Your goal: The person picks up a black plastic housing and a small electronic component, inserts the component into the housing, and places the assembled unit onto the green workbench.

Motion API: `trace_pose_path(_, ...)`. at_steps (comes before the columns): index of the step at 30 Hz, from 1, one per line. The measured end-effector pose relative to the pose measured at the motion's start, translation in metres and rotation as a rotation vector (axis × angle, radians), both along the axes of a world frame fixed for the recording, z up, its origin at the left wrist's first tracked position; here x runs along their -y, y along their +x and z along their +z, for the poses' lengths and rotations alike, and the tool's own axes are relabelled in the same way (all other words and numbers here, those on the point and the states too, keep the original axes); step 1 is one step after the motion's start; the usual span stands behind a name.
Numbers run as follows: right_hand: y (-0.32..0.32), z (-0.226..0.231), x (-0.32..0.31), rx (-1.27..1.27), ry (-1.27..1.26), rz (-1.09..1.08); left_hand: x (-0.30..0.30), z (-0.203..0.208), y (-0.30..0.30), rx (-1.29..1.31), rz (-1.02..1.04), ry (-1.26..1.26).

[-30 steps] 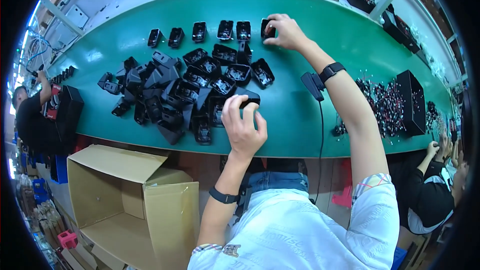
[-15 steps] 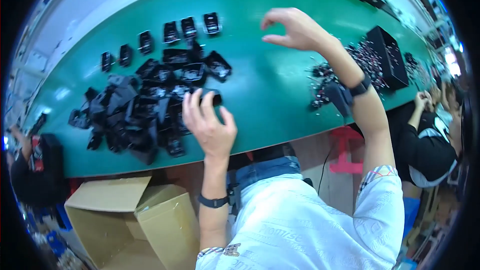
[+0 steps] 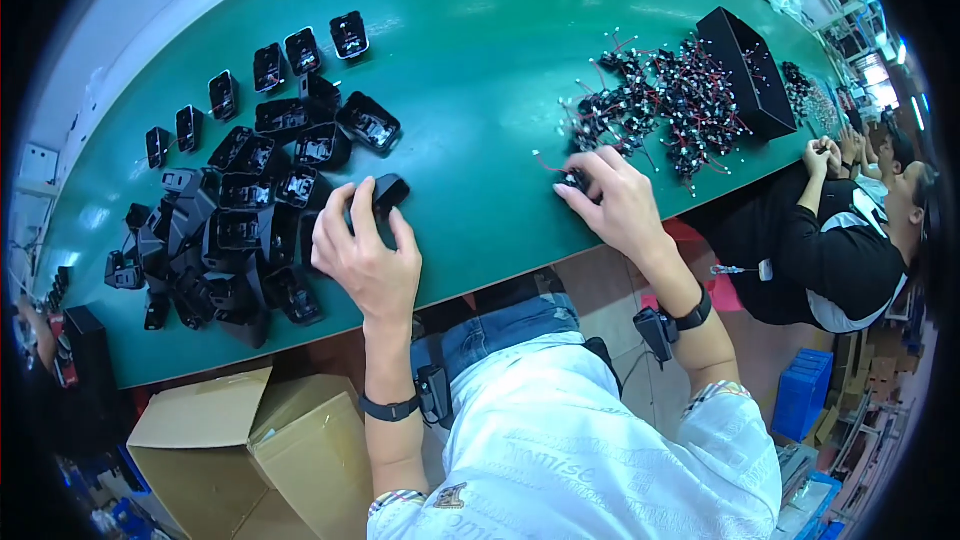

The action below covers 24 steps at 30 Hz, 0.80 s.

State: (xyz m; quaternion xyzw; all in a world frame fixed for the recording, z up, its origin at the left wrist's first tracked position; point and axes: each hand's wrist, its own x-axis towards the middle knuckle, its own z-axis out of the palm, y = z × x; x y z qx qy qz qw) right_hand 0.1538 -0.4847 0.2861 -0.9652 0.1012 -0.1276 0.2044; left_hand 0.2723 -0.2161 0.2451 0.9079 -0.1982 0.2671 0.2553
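My left hand (image 3: 368,255) is curled at the near right side of a heap of black plastic housings (image 3: 240,230). Between its thumb and fingers sits one black plastic housing (image 3: 391,192), partly covered by the fingers. On the right, my right hand (image 3: 620,200) pinches a small black part with a red wire (image 3: 574,178), just in front of a pile of similar small wired parts (image 3: 690,100). Fingers and thumb hide some of that part. Several housings, including one upright housing (image 3: 349,35), stand in a loose row beyond the heap.
The green table (image 3: 480,70) curves across the view. A black box (image 3: 750,75) stands beside the wired parts. Below the table's near edge, at left, is an open cardboard box (image 3: 310,440). A person in black (image 3: 800,250) works at the right, near a blue crate (image 3: 803,392).
My right hand has come down from above mid-table to the near side of the wired parts and now pinches one. My left hand has closed round a housing. The view has shifted.
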Motion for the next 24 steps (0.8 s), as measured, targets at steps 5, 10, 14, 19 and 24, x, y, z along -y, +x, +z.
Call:
trace_pose_path(5,0.028,-0.005,-0.026,0.097,0.383,0.148,0.006,-0.004,0.003,0.017,0.041,0.047)
trace_pose_path(10,0.042,-0.011,-0.030,0.098,0.451,0.111,-0.001,-0.002,-0.003,0.085,-0.030,0.007)
trace_pose_path(14,0.040,-0.011,-0.029,0.099,0.418,0.196,0.000,0.003,-0.010,0.109,-0.178,-0.248)
trace_pose_path(19,0.027,-0.007,-0.029,0.063,0.416,0.242,0.002,0.008,-0.038,-0.331,-0.321,-0.779)
trace_pose_path(24,0.022,-0.012,-0.027,0.033,0.669,-0.033,0.004,0.001,-0.059,-0.726,-0.462,-1.011)
